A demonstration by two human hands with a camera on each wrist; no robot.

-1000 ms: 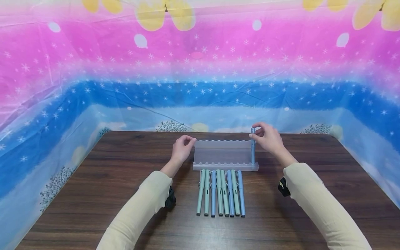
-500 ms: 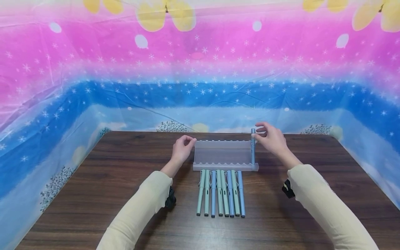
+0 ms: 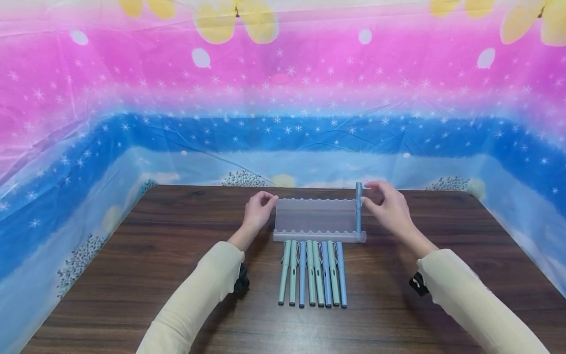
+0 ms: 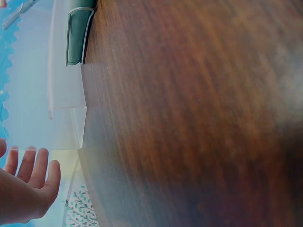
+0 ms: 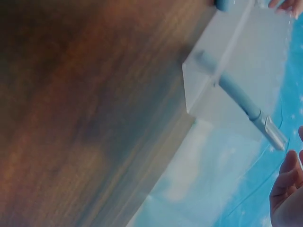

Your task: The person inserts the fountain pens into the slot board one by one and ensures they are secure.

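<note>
A clear plastic pen rack with scalloped edges stands on the table. My left hand holds its upper left corner between thumb and forefinger; the other fingers spread by the rack's side in the left wrist view. One blue pen stands in the rightmost notch, leaning on the rack's back. Just right of it is my right hand, thumb and forefinger parted around nothing; in the right wrist view the fingers are apart from the pen's capped top. Several green and blue pens lie in a row before the rack.
The dark wood table runs back to a patterned cloth backdrop on three sides. A small black wrist camera sits at each sleeve cuff.
My right hand has let go of the blue pen and drawn away to the right and slightly down. The pen stays in its notch. My left hand has not moved.
</note>
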